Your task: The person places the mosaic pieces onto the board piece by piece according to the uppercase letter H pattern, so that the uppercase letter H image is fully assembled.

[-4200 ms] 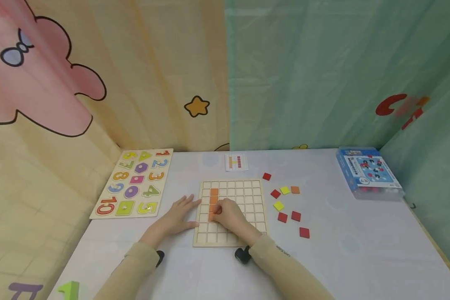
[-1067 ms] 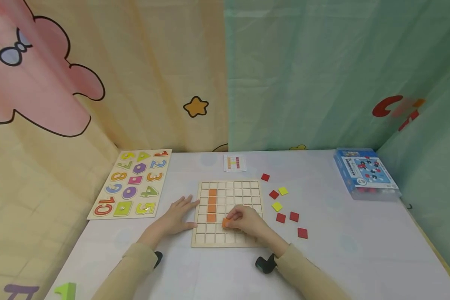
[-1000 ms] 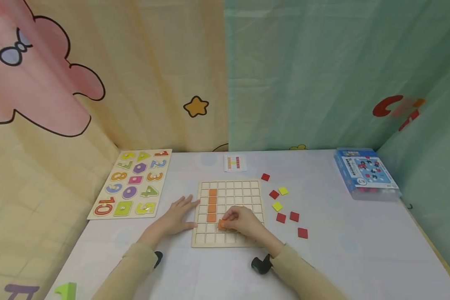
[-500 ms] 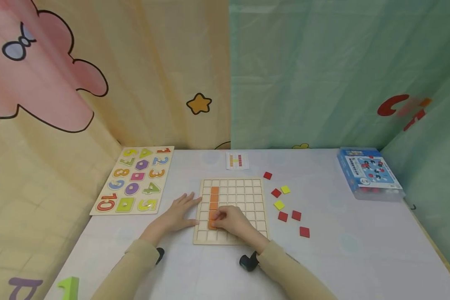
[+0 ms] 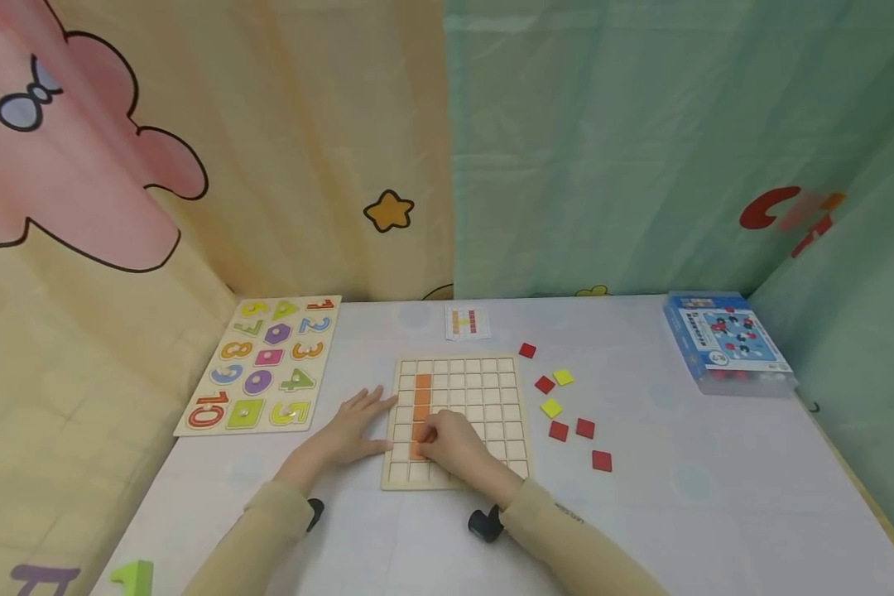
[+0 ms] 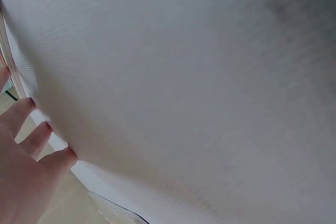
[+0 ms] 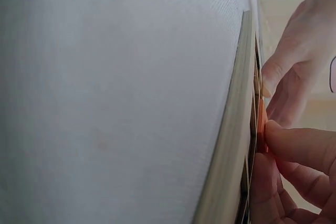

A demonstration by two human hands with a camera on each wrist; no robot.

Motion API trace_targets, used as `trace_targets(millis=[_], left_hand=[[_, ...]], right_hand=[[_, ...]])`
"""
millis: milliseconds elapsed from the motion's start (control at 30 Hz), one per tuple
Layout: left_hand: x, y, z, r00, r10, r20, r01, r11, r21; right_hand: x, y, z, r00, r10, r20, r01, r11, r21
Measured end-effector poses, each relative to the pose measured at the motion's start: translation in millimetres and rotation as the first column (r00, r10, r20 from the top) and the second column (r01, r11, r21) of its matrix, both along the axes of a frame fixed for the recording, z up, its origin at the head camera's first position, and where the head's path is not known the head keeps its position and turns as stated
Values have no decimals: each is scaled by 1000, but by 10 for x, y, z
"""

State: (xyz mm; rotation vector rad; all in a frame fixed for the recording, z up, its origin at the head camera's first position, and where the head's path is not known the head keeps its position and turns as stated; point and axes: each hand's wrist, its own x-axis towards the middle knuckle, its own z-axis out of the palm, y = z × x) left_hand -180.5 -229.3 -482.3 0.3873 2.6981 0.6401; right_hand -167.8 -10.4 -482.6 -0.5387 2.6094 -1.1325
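Observation:
My right hand (image 5: pixel 458 447) is over the wooden grid board (image 5: pixel 484 484), thumb and fingertips on an orange square tile (image 5: pixel 415 451) at the lower end of an orange column. In the right wrist view the thumb and a finger pinch this orange tile (image 7: pixel 261 129), low against the board. Above it in the same column sit several orange tiles (image 5: pixel 422 397), one partly hidden by the fingers. My left hand (image 5: pixel 346 432) lies with spread fingers at the board's left edge, a fingertip and the thumb touching it. The left wrist view shows these fingers (image 6: pixel 39 140) resting on the white tabletop.
Right of the board lie several loose red tiles (image 5: pixel 559 431) and two yellow tiles (image 5: pixel 551 408). A pattern card (image 5: pixel 467 323) lies behind it. A number puzzle board (image 5: pixel 261 364) is at the left, a blue boxed set (image 5: pixel 730 343) at the back right, a green piece (image 5: pixel 136 577) front left.
My right hand has brought the orange tile leftward across the board to the cell below the other orange ones. A loose orange tile on the right is gone. The left hand has stayed put.

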Motion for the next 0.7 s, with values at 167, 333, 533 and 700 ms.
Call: trace_targets(millis=[167,333,533,700], left_hand=[[3,0,-2,1000,9,-8,-9,1000,-1],[9,-5,-14,1000,6,-13,-6,1000,6],[23,6,-38,1000,16,-6,-16,1000,12],[24,23,-37,1000,30,5,-30,1000,3]], right_hand=[[6,-20,-2,999,1,-43,0,999,34],[28,13,7,1000,-12,-22,12,1000,-8],[2,297,114,995,-95,19,96,992,-80],[-180,747,255,973,-222,57,226,972,-65]])
